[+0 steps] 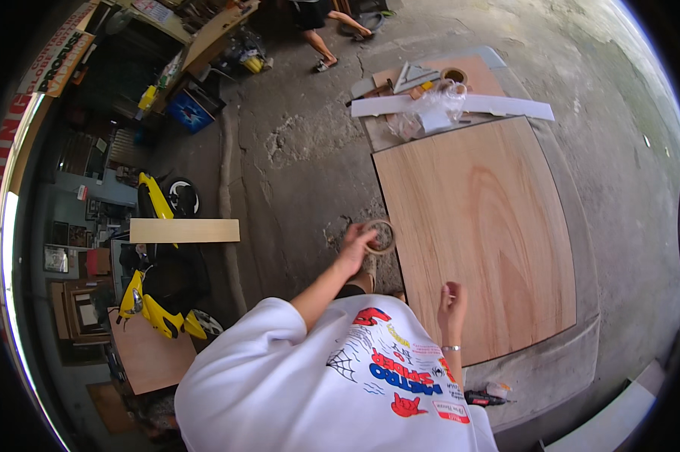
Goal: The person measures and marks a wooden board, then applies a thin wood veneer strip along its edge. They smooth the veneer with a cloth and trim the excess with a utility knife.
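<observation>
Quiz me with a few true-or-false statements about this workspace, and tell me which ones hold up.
1. The left hand holds a ring-shaped tape roll. True.
2. The right wrist is bare. False: a band circles it, below the right hand.
3. The large wooden panel is round. False: it has four corners.
4. A clear plastic bag lies partly over a long white strip. True.
5. The person's shirt is plain black. False: the shirt is white with colourful prints.
</observation>
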`<state>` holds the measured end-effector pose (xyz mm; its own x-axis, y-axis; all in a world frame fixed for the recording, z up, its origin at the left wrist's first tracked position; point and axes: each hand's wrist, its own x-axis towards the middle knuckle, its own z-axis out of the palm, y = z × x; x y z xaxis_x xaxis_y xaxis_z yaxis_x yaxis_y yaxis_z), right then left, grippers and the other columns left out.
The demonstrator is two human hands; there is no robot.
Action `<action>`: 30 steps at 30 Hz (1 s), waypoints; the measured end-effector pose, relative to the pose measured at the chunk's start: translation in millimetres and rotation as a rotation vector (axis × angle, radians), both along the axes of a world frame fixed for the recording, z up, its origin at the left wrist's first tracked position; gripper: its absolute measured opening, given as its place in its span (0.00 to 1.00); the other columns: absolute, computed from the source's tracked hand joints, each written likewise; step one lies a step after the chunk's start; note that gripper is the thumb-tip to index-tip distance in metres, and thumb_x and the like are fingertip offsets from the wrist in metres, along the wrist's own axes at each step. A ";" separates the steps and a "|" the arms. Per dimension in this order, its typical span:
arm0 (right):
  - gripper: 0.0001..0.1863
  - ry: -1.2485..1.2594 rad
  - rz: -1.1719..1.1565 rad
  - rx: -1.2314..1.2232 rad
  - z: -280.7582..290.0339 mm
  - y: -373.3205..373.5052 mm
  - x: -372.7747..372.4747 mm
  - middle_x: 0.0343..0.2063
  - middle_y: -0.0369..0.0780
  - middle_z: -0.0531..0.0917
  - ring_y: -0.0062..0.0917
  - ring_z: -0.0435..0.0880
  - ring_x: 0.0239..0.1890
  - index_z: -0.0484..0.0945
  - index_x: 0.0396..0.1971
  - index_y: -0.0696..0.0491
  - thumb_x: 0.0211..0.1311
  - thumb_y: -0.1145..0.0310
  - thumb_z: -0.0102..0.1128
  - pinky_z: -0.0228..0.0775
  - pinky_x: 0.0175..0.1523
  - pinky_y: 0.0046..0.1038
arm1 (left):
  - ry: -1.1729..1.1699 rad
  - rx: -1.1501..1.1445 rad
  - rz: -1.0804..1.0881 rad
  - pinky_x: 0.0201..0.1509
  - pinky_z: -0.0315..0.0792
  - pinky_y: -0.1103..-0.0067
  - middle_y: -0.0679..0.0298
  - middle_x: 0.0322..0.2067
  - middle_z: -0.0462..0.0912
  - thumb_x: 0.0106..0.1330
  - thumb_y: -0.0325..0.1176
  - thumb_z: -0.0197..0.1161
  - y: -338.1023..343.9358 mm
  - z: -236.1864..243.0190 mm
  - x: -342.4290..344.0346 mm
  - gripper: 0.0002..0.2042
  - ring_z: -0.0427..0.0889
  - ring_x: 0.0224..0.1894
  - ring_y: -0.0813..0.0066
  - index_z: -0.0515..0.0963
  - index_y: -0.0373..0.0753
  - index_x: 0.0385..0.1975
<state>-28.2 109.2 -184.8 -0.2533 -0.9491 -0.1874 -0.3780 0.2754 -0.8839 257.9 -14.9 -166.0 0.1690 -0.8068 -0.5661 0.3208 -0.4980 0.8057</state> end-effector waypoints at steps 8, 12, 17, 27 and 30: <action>0.22 -0.436 0.099 0.193 3.5 -26.1 49.8 0.46 0.49 0.83 0.39 0.83 0.46 0.76 0.53 0.61 0.68 0.61 0.66 0.75 0.53 0.35 | 0.563 0.304 0.053 0.42 0.80 0.76 0.62 0.36 0.82 0.72 0.30 0.55 23.4 4.6 33.2 0.11 0.82 0.32 0.73 0.76 0.36 0.50; 0.42 0.426 0.168 0.017 -5.5 -19.2 84.1 0.68 0.53 0.66 0.47 0.65 0.69 0.65 0.67 0.58 0.57 0.58 0.74 0.59 0.71 0.47 | 0.686 0.175 -0.477 0.43 0.78 0.77 0.62 0.30 0.82 0.70 0.27 0.51 3.7 -25.1 47.4 0.16 0.83 0.33 0.72 0.74 0.32 0.55; 0.50 0.984 0.307 0.106 -61.9 -6.2 128.6 0.78 0.53 0.46 0.49 0.41 0.80 0.49 0.78 0.49 0.58 0.66 0.68 0.35 0.81 0.51 | 0.389 0.393 -0.616 0.27 0.73 0.77 0.64 0.25 0.77 0.66 0.28 0.61 -29.4 -77.1 62.6 0.14 0.77 0.24 0.76 0.75 0.38 0.51; 0.46 0.790 0.136 0.113 45.1 3.5 118.1 0.75 0.54 0.55 0.49 0.55 0.77 0.57 0.75 0.50 0.53 0.75 0.65 0.52 0.78 0.48 | 0.651 0.580 -1.102 0.24 0.74 0.80 0.68 0.22 0.81 0.61 0.32 0.68 -108.4 -45.5 23.9 0.05 0.79 0.19 0.79 0.80 0.42 0.25; 0.42 1.114 -0.023 0.163 126.7 -4.5 101.2 0.68 0.58 0.69 0.50 0.67 0.71 0.68 0.68 0.59 0.55 0.56 0.71 0.63 0.72 0.43 | 0.832 0.285 -1.327 0.22 0.69 0.81 0.68 0.19 0.77 0.60 0.29 0.64 -119.2 25.3 -7.1 0.04 0.76 0.20 0.80 0.78 0.37 0.27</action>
<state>73.0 104.6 -58.0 -0.3740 -0.9269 0.0325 -0.9274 0.3739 -0.0091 250.8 -134.0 -140.6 -0.9570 0.0200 -0.2895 -0.1605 -0.8676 0.4706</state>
